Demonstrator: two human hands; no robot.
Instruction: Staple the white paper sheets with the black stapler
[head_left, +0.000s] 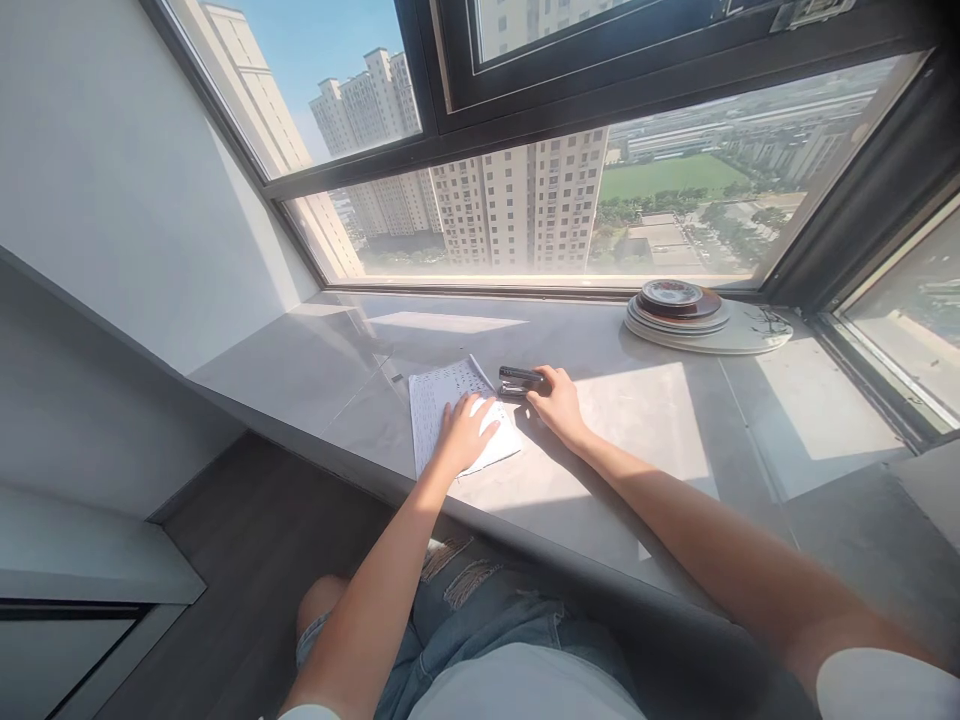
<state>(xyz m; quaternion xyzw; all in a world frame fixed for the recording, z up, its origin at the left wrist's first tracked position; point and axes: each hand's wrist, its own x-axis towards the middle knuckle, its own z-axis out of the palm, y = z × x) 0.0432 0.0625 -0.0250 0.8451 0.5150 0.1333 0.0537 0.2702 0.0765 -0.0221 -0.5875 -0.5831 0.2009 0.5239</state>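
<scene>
Just beyond the right hand (559,402), touching its fingertips, lies the stapler (519,381)

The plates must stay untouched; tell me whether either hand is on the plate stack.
No: the left hand lies on the paper and the right hand grips the black stapler, well apart from the plates.

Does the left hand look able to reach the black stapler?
Probably yes: the left hand lies on the paper beside the black stapler, nothing between, though the right hand grips it.
</scene>
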